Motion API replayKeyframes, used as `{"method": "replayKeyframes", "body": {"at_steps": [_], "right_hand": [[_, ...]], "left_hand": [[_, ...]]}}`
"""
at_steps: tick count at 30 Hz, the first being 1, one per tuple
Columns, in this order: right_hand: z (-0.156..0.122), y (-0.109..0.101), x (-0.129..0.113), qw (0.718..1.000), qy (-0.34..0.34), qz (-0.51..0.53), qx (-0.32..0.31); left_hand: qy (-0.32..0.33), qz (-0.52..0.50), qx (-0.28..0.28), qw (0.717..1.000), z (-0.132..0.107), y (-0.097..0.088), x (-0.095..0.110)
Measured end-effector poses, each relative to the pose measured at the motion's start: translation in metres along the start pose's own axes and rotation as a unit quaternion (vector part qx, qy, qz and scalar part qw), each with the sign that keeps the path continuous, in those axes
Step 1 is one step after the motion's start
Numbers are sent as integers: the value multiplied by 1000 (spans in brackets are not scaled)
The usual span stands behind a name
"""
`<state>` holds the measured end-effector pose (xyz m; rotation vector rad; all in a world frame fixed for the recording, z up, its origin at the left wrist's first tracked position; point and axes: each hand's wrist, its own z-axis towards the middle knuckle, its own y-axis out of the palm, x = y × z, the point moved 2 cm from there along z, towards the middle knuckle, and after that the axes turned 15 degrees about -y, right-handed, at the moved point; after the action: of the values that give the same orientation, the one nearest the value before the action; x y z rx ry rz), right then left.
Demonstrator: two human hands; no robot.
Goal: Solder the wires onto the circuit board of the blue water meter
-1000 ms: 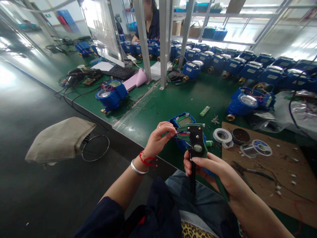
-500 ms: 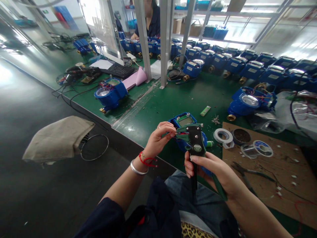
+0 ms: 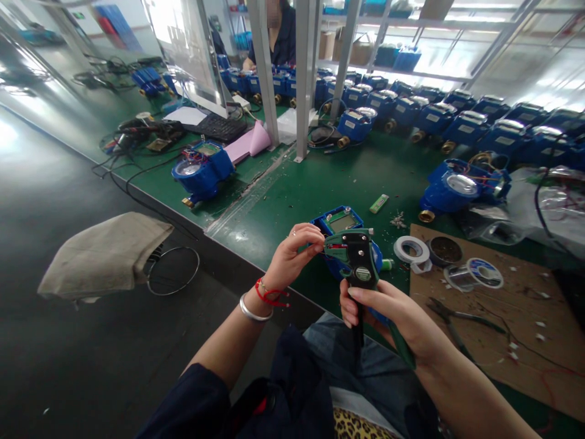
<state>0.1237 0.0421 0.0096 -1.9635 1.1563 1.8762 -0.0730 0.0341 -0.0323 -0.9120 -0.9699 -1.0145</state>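
My right hand (image 3: 384, 305) is wrapped around the handles of a green-and-black wire stripper (image 3: 361, 256). Its jaws point left and look nearly closed. At the jaw tip, my left hand (image 3: 299, 247) pinches a thin wire between thumb and fingers; the wire itself barely shows. Directly behind the tool, a blue water meter (image 3: 320, 221) with a small display (image 3: 343, 222) sits at the bench edge, partly hidden by the stripper and my hands. A green cylindrical battery (image 3: 386, 264) shows just right of the tool.
On the right lies a cardboard sheet (image 3: 484, 323) with pliers (image 3: 466, 316), a solder spool (image 3: 484, 273) and white tape (image 3: 411, 250). Many blue meters (image 3: 466, 129) line the back. Another meter (image 3: 203, 171) stands left. A cloth-covered stool (image 3: 105, 256) is beside the bench; a person (image 3: 281, 39) sits opposite.
The stripper's jaws look closer together than before, and my right hand's grip appears slightly tighter. My left hand stays at the jaw tip. The view has shifted slightly.
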Motion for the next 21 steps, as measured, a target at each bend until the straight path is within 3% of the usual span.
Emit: {"method": "replayKeyframes", "body": {"at_steps": [14,21], "right_hand": [[7,2,17,998,-34,53,-5],[6,5,14,999,-36,15,23]], "left_hand": [[-4,0,6,1000,0,1,-2],[-9,29,14,999,2,3,3]]}}
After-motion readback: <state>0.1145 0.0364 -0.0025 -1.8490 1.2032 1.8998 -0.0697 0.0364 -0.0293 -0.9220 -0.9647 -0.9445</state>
